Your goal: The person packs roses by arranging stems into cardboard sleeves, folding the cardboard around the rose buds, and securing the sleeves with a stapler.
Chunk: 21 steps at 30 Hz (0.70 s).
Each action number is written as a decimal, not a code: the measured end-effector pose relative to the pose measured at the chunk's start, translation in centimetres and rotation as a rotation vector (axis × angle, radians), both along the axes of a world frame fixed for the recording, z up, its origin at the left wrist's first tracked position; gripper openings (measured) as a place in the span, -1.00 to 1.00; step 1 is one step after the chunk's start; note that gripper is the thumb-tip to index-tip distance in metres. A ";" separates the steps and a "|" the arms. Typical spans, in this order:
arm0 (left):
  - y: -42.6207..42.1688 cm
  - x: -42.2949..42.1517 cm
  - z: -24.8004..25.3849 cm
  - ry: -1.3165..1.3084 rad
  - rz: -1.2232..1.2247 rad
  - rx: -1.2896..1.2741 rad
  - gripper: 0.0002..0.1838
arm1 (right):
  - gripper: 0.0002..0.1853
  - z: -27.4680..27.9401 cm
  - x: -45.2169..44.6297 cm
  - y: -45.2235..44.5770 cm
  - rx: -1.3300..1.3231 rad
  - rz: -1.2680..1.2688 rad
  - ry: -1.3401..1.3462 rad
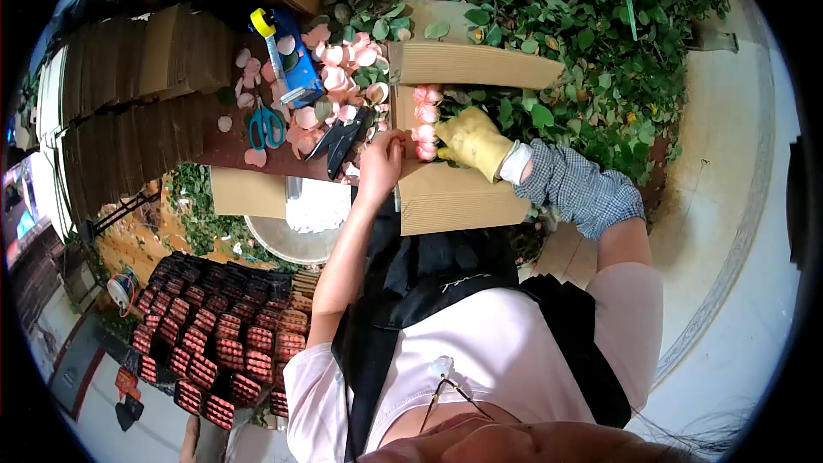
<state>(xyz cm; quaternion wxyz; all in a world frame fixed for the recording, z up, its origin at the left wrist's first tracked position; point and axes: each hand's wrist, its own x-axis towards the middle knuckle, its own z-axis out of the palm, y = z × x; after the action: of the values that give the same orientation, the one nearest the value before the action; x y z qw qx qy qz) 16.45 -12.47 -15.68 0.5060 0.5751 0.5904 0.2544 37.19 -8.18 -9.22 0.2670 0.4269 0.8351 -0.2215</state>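
A broad heap of green leaves [591, 51] spread over the far right side, next to the pale floor [720, 163]. Folded cardboard [163, 56] stood in rows on the left, and below it, nearer the person, many packs [227, 351] of pink and red flowers lay crowded together. The table [231, 147] showed dark red between the cardboard and the tools.

The box [463, 197] lay open in front of the person, one flap on the far side and one on the near side. A round basin [267, 244] with something white in it sat to its left, partly under another piece of cardboard.

The right hand [471, 141], in a yellow glove, reached in from the right with its fingers partly bent and parted, the tips at the roses; whether they gripped one, I cannot tell. The left hand [382, 163], bare, was at the box's left edge, fingers curled; I cannot tell what, if anything, it held.

Left of the box were a blue tape dispenser [298, 60], a black tool [343, 141] near the left hand and teal scissors [266, 127]. The pink roses [425, 124] stood in a short row inside the box, between its flaps. Loose pink petals [337, 79] lay scattered around the tools.
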 end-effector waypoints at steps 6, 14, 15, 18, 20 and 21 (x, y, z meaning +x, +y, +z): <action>-0.6 0.3 0.0 -0.114 0.095 -0.114 -0.77 | -0.61 -1.3 0.5 -0.9 0.150 0.003 0.195; 2.6 -0.2 4.1 0.232 -0.301 0.246 -0.68 | -0.62 -2.2 0.4 -0.9 0.103 -0.049 0.347; 3.9 -0.1 5.1 0.270 -0.458 0.355 -0.63 | -0.62 -2.3 0.4 -0.9 0.077 -0.064 0.321; 4.5 0.2 3.4 0.341 -0.744 0.525 -0.58 | -0.64 -2.1 0.9 -0.8 0.051 -0.080 0.312; 4.5 0.2 3.7 0.372 -0.765 0.562 -0.59 | -0.67 -0.6 2.0 -0.4 -0.020 -0.247 0.444; 4.3 0.1 3.9 0.403 -0.783 0.604 -0.59 | -0.70 -0.3 1.9 -0.7 0.024 -0.439 0.465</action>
<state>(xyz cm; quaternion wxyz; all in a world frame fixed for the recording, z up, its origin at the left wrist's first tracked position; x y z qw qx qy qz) 16.58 -8.13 -11.80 0.2515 0.9099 0.3177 0.0894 39.07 -8.85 -9.56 0.0098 0.5381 0.7642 -0.3556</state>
